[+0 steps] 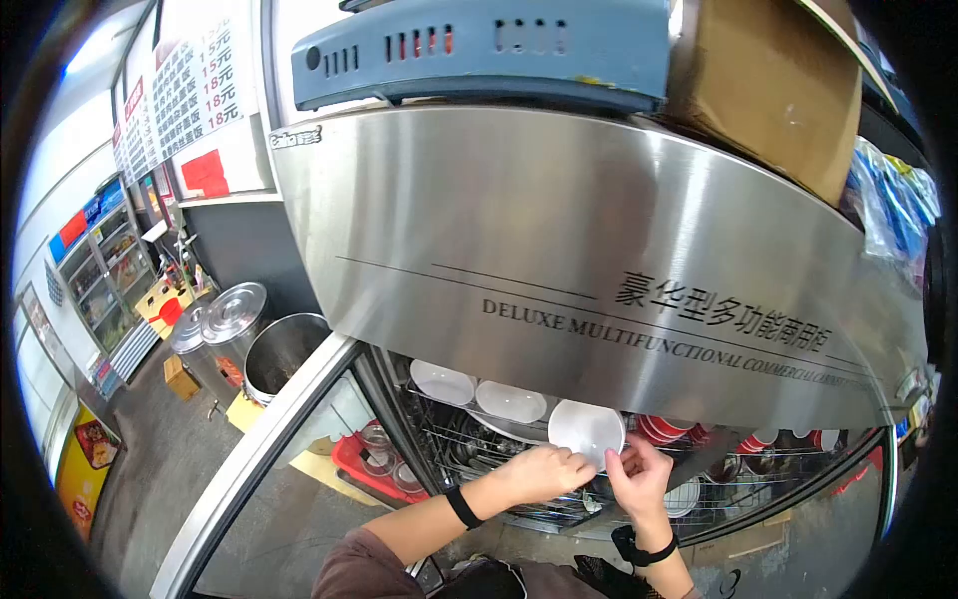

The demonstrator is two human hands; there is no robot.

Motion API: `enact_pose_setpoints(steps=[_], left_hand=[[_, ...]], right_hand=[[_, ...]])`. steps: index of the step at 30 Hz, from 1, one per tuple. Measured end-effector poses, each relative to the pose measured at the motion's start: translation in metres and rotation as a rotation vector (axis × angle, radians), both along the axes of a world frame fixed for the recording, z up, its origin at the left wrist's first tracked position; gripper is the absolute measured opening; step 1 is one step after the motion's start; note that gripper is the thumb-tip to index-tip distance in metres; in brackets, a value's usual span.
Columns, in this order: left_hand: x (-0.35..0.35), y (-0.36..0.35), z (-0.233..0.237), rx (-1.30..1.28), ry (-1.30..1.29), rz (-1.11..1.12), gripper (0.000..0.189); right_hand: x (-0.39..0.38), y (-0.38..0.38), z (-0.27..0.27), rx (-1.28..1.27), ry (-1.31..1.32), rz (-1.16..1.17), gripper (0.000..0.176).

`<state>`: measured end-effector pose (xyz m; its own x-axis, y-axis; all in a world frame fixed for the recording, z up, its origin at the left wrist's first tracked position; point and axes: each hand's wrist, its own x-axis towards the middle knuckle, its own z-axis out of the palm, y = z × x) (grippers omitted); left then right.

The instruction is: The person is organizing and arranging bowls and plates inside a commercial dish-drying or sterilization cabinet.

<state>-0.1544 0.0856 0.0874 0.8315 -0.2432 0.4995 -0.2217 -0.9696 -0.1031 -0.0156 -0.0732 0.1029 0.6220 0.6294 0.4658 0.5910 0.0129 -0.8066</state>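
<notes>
A white bowl [584, 427] is tilted toward me at the front of the cabinet's upper wire rack [464, 439]. My right hand [641, 477] pinches its near right rim between thumb and fingers. At the lower left edge of the same bowl, my left hand [551, 473] is closed with curled fingers, its fingertips partly hidden. Two more white bowls, one on the far left [443, 382] and one beside it [510, 401], sit to the left on the rack. Red-and-white bowls [667, 429] are stacked to the right.
A steel cabinet front [559, 230] hangs above my hands. The open glass door [289, 429] juts out at left. Behind it stand large metal pots [235, 311] and a red tray [359, 464] with glass cups. A blue appliance [479, 50] and a cardboard box [773, 90] rest on top.
</notes>
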Motion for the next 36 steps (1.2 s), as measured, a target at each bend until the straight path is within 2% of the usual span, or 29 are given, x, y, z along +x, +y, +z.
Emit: enact_pose_setpoints(steps=[2, 5, 6, 9, 10, 13, 14, 15, 17, 21, 24, 25, 27, 30, 33, 34, 36], left_hand=[[0.016, 0.003, -0.003, -0.020, 0.046, 0.022, 0.015], [0.033, 0.003, 0.003, -0.011, 0.045, 0.061, 0.015], [0.038, 0.003, 0.001, -0.044, 0.041, 0.089, 0.013], [0.044, 0.005, 0.003, -0.156, 0.004, 0.196, 0.011], [0.045, 0.008, 0.001, -0.171, 0.039, 0.221, 0.013], [0.040, 0.010, 0.008, -0.233, -0.073, 0.231, 0.023], [0.041, 0.014, 0.006, -0.224, -0.015, 0.231, 0.033], [0.040, 0.016, 0.005, -0.212, -0.034, 0.240, 0.034], [0.041, 0.016, 0.004, -0.270, 0.039, 0.284, 0.038], [0.051, 0.024, -0.008, -0.247, 0.029, 0.292, 0.037], [0.059, 0.018, 0.001, -0.351, 0.262, 0.366, 0.043], [0.063, 0.018, 0.003, -0.369, 0.333, 0.387, 0.044], [0.074, 0.018, 0.001, -0.358, 0.402, 0.407, 0.050], [0.086, 0.020, -0.003, -0.372, 0.435, 0.429, 0.058], [0.095, 0.020, 0.004, -0.399, 0.471, 0.521, 0.065], [0.093, 0.021, 0.012, -0.444, 0.477, 0.501, 0.062], [0.090, 0.022, 0.015, -0.493, 0.390, 0.444, 0.055]], right_hand=[[0.004, 0.004, 0.011, -0.052, -0.048, -0.091, 0.024], [0.020, 0.021, 0.005, 0.030, -0.182, -0.179, 0.013], [0.030, 0.024, -0.001, 0.014, -0.312, -0.239, 0.013], [0.052, 0.037, -0.018, -0.040, -0.402, -0.283, 0.015], [0.051, 0.039, -0.014, -0.165, -0.294, -0.259, 0.017], [0.058, 0.052, -0.024, -0.133, -0.544, -0.313, 0.021], [0.055, 0.052, -0.023, -0.165, -0.532, -0.277, 0.030], [0.065, 0.058, -0.040, -0.172, -0.622, -0.314, 0.032], [0.066, 0.066, -0.043, -0.118, -0.548, -0.300, 0.030], [0.069, 0.075, -0.053, -0.164, -0.560, -0.320, 0.031], [0.066, 0.079, -0.052, -0.272, -0.488, -0.306, 0.034], [0.068, 0.079, -0.053, -0.129, -0.660, -0.331, 0.037], [0.067, 0.079, -0.046, -0.175, -0.571, -0.327, 0.038], [0.069, 0.084, -0.047, -0.211, -0.632, -0.307, 0.035], [0.056, 0.094, -0.028, -0.196, -0.379, -0.439, 0.033], [0.069, 0.098, -0.043, -0.237, -0.636, -0.404, 0.035], [0.080, 0.103, -0.058, -0.274, -0.656, -0.405, 0.035]])
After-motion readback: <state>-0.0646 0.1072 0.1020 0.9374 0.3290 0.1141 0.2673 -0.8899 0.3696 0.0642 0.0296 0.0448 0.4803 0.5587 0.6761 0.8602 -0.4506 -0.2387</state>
